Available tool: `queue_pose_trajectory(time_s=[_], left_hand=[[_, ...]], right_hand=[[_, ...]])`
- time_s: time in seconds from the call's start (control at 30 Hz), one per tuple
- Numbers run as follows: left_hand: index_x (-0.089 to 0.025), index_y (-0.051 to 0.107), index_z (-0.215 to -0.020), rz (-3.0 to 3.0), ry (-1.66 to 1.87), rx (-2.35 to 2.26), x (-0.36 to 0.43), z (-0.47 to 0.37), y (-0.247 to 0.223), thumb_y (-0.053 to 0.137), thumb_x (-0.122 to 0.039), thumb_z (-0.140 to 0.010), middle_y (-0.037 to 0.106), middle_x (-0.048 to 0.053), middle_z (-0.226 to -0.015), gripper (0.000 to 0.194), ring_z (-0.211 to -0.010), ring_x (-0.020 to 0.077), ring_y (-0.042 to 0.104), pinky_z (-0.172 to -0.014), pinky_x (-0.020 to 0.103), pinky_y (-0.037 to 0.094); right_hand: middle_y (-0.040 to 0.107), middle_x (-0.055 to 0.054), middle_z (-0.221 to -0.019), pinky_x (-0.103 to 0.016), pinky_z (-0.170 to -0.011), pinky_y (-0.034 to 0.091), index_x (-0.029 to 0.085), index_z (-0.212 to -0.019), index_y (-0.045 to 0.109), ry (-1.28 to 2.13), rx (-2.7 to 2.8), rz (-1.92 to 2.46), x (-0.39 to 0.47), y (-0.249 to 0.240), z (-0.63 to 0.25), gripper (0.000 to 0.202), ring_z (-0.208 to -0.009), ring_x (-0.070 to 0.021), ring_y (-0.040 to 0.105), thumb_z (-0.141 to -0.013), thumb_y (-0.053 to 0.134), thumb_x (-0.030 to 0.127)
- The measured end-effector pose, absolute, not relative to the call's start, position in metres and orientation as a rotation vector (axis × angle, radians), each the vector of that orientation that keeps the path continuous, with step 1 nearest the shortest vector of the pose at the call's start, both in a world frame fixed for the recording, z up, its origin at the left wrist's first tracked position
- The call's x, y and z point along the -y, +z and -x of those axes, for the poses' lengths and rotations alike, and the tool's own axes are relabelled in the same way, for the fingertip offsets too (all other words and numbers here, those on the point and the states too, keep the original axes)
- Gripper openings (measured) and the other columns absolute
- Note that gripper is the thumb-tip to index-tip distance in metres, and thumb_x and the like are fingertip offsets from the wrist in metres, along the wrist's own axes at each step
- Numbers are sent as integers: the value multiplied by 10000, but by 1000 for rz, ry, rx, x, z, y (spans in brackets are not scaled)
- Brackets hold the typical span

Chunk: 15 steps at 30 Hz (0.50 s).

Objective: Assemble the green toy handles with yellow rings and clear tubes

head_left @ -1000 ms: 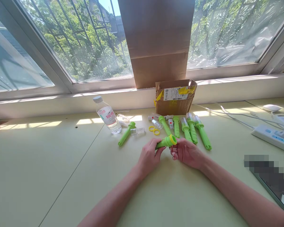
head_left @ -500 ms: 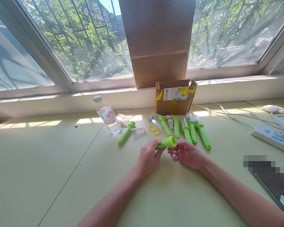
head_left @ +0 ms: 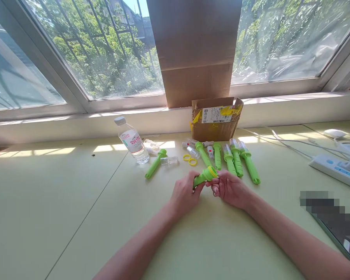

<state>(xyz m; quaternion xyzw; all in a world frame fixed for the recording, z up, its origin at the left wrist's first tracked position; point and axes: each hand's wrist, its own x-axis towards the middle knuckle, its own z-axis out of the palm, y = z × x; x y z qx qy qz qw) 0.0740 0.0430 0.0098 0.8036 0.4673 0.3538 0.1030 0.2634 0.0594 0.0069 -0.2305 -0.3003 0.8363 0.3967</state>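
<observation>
One green handle (head_left: pixel 203 177) is above the bench (head_left: pixel 61 194), pinched by my left grip (head_left: pixel 185 192). My right grip (head_left: pixel 231 189) is at its yellow ring (head_left: pixel 212 172); whether it pinches, I cannot tell. Uneven pressing could slip the ring off.

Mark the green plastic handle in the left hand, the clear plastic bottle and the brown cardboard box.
Held green plastic handle (head_left: pixel 204 177), head view: its mid-body.
Clear plastic bottle (head_left: pixel 132 143), head view: its label.
Brown cardboard box (head_left: pixel 216 131), head view: its front wall.

left fingers (head_left: pixel 190 177) bent, gripping | right fingers (head_left: pixel 215 190) curled, upturned
</observation>
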Motion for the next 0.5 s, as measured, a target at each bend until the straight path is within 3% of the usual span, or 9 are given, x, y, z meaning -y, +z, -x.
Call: queue_pose_trajectory(time_s=[0.27,0.5], left_hand=[[-191,441,-969,-2298,1009,-1204,-42,-71,18,389,-275,-910,547,-14,-715,115,-560,98,456,-555,219,363],[-188,491,-912,-2275,1164,-1168,-45,-71,11,458,-252,-879,578,7,-765,79,-636,103,512,-592,212,406]], right_hand=[[710,-54,-751,-235,-553,519,174,-914,607,2101,763,613,-60,8,-264,146,-541,-114,622,-844,513,262],[698,-58,-784,-231,-565,519,183,-1074,577,2132,788,582,-60,10,-264,248,-570,-114,623,-853,500,264]])
